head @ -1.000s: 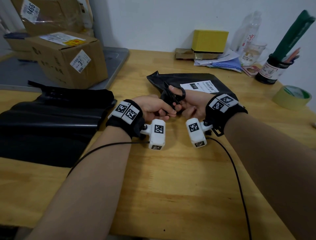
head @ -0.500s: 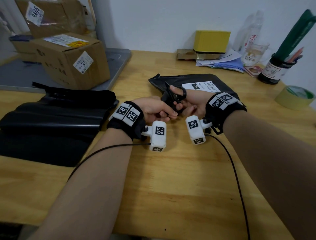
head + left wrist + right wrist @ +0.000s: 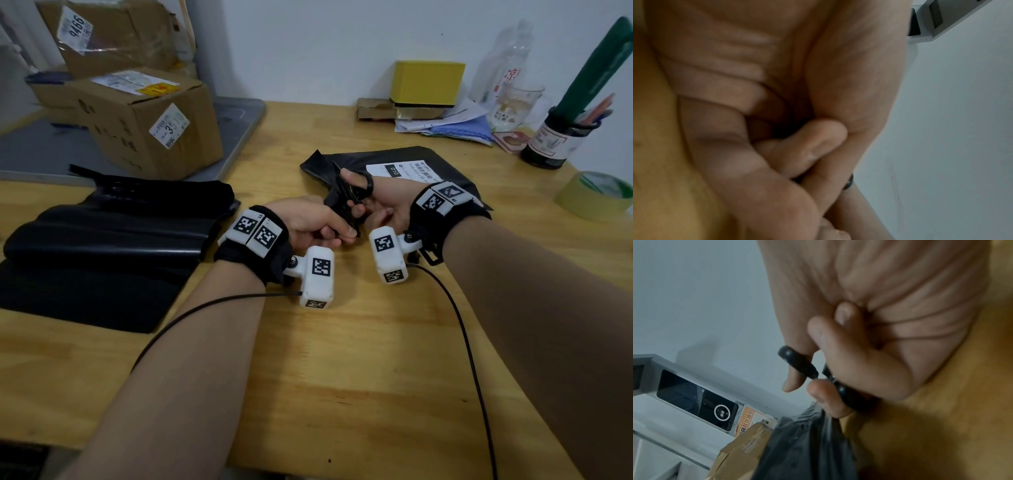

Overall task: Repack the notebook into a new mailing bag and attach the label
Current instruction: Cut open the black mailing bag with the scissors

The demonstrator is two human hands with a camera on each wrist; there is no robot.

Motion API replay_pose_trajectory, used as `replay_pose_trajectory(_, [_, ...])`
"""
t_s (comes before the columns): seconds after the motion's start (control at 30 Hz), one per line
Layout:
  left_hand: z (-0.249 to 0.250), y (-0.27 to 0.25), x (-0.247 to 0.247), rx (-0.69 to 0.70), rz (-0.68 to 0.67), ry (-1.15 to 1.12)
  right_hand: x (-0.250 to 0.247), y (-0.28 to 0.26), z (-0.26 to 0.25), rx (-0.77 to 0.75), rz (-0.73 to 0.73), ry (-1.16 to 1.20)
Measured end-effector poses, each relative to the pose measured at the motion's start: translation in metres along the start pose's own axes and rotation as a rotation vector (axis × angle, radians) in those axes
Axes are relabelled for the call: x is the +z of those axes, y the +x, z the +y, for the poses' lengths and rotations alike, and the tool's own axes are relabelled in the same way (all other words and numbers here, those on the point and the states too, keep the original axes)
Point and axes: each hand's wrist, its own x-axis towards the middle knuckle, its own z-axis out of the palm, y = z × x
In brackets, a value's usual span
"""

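Note:
A black mailing bag (image 3: 442, 161) with a white printed label (image 3: 404, 170) lies on the wooden table (image 3: 342, 359) behind my hands. My right hand (image 3: 383, 202) holds black scissors (image 3: 354, 192), thumb through one handle ring (image 3: 795, 361) and fingers through the other. The blades sit along the bag's near left edge. My left hand (image 3: 308, 226) pinches that black edge (image 3: 342, 219) next to the scissors. The left wrist view shows only curled fingers (image 3: 797, 151) close up. The bag's black plastic (image 3: 807, 447) hangs below the scissors in the right wrist view. No notebook shows.
A stack of folded black mailing bags (image 3: 102, 246) lies at the left. Cardboard boxes (image 3: 147, 120) stand on a grey tray at the back left. At the back right are a yellow box (image 3: 426, 82), papers, a bottle, a pen jar (image 3: 548, 144) and a tape roll (image 3: 596, 195).
Both hands stay together at the bag's edge with the scissors. The head view has shifted slightly; no clear movement of bag or scissors.

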Motion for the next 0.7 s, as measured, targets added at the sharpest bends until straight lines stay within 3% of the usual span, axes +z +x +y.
replay_pose_trajectory(0.7, [-0.0026, -0.0071, 0.0054, -0.013, 0.064, 0.017, -0.0014, 0.0071, -0.0093, -0.011, -0.019, -0.1])
